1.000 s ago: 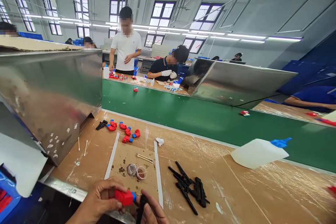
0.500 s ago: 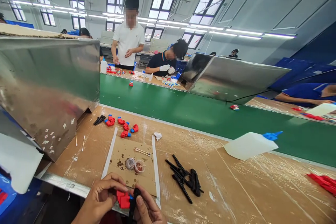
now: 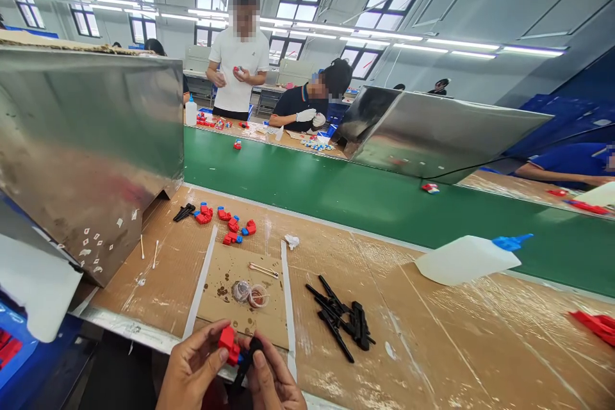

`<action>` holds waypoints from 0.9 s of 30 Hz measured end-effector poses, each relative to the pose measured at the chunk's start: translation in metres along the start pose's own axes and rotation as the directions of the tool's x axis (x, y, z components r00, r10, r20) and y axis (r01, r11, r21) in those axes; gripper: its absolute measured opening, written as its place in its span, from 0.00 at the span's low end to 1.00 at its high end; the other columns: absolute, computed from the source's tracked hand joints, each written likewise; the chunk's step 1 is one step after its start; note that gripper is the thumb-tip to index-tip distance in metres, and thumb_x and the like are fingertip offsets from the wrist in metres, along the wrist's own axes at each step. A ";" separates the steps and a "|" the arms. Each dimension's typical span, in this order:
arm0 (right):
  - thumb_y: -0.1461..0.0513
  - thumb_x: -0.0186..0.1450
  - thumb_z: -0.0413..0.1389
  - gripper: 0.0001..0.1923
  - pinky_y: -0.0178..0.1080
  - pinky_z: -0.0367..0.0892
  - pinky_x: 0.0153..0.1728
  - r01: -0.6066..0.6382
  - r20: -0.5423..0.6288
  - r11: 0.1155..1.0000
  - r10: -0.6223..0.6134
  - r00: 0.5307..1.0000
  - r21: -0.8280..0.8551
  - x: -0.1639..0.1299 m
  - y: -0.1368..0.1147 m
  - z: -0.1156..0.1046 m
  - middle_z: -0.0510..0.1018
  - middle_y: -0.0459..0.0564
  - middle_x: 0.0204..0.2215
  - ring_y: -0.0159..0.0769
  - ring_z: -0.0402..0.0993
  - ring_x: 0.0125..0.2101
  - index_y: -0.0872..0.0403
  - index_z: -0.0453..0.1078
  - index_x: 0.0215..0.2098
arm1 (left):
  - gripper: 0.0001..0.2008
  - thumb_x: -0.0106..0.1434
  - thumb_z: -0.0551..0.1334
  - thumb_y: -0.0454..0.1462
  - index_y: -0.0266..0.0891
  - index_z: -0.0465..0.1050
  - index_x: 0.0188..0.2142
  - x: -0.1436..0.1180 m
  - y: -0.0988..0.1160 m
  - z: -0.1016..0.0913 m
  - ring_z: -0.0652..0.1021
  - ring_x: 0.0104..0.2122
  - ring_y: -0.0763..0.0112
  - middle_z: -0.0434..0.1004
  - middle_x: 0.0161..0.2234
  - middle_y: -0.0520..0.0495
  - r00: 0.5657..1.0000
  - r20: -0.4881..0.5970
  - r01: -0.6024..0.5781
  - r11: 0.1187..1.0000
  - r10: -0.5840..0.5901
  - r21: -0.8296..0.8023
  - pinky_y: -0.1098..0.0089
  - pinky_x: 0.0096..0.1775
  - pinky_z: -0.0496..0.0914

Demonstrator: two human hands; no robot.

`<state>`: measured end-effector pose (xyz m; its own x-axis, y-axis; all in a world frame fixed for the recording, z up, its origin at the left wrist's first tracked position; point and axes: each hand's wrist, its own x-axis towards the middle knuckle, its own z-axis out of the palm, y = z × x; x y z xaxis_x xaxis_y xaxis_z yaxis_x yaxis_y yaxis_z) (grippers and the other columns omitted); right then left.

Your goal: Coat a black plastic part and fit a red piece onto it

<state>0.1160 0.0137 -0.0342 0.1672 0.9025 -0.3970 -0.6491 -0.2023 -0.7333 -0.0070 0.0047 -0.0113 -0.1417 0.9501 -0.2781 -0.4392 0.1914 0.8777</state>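
At the bench's near edge, the left hand (image 3: 192,368) pinches a red block (image 3: 227,343) and the right hand (image 3: 271,381) a black part (image 3: 247,359); misaligned, either might slip off the edge.

Small red block (image 3: 227,342) with blue tip, against a black strip (image 3: 246,359), at table's near edge.

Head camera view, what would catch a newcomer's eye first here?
Probably the left hand and right hand at the bottom edge, pressing a red plastic part against a black plastic part. Next, the green conveyor belt crossing the middle, and the white squeeze bottle lying on its side at right.
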 end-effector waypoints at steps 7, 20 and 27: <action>0.50 0.48 0.72 0.26 0.34 0.75 0.44 0.087 0.091 0.965 -0.066 0.994 -0.246 0.002 -0.018 -0.007 0.84 0.54 0.41 0.41 0.81 0.43 0.52 0.80 0.43 | 0.19 0.60 0.67 0.46 0.47 0.77 0.51 0.005 0.021 -0.009 0.79 0.47 0.61 0.81 0.48 0.47 0.997 0.072 -0.018 0.995 0.011 0.100 0.68 0.49 0.73; 0.52 0.47 0.72 0.19 0.35 0.78 0.38 0.162 0.143 0.904 -0.113 0.983 -0.396 -0.015 -0.027 0.015 0.85 0.52 0.32 0.40 0.82 0.33 0.53 0.82 0.35 | 0.17 0.64 0.63 0.45 0.47 0.77 0.52 0.002 0.039 -0.010 0.76 0.45 0.63 0.77 0.42 0.47 0.977 0.169 -0.194 0.874 0.131 0.446 0.71 0.46 0.71; 0.50 0.47 0.71 0.19 0.34 0.78 0.40 0.154 0.192 0.858 -0.066 0.979 -0.490 -0.010 -0.032 0.013 0.85 0.52 0.34 0.41 0.83 0.35 0.50 0.83 0.34 | 0.16 0.64 0.63 0.44 0.48 0.78 0.50 0.004 0.032 -0.009 0.77 0.43 0.63 0.79 0.41 0.47 0.975 0.171 -0.204 0.877 0.142 0.436 0.71 0.44 0.72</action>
<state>0.1252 0.0156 0.0003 0.0638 0.9700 -0.2346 -0.1672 -0.2213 -0.9608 -0.0300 0.0128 0.0121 -0.0488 0.9956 -0.0801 0.0301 0.0817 0.9962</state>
